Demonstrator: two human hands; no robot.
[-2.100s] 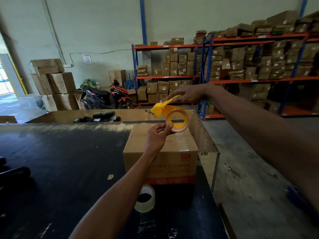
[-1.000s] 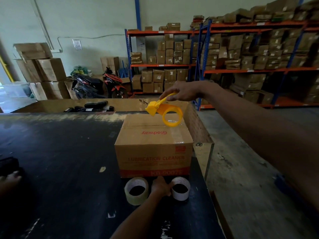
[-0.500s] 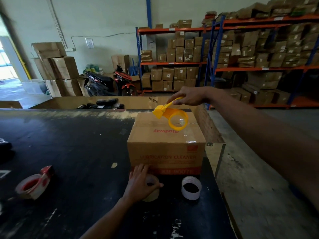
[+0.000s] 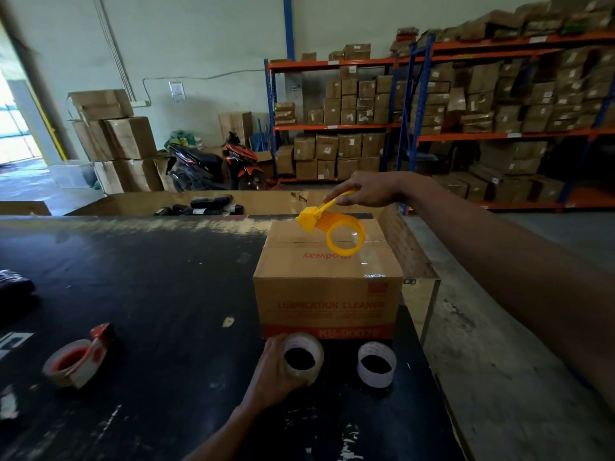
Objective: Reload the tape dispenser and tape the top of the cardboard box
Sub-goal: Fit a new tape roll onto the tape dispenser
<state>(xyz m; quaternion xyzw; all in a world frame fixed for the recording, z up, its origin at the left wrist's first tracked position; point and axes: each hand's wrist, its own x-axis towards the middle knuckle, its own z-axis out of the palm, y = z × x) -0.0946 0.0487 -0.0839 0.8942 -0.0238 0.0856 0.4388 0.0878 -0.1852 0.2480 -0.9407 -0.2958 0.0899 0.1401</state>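
A brown cardboard box printed "LUBRICATION CLEANER" stands on the black table, flaps closed. My right hand holds a yellow tape dispenser by its handle, just above the box's far top; its ring is empty. In front of the box my left hand grips a clear tape roll from its left side. An empty white tape core stands to the right of that roll.
A red dispenser with a tape roll lies at the table's left. Black packets sit in a cardboard tray beyond the table. The table's right edge drops to concrete floor. Shelves of boxes and a motorcycle stand behind.
My left hand pulled the empty core off the dispenser, set it down in front of the box, then closed on the clear roll and tilted it up. The right hand stayed above the box.
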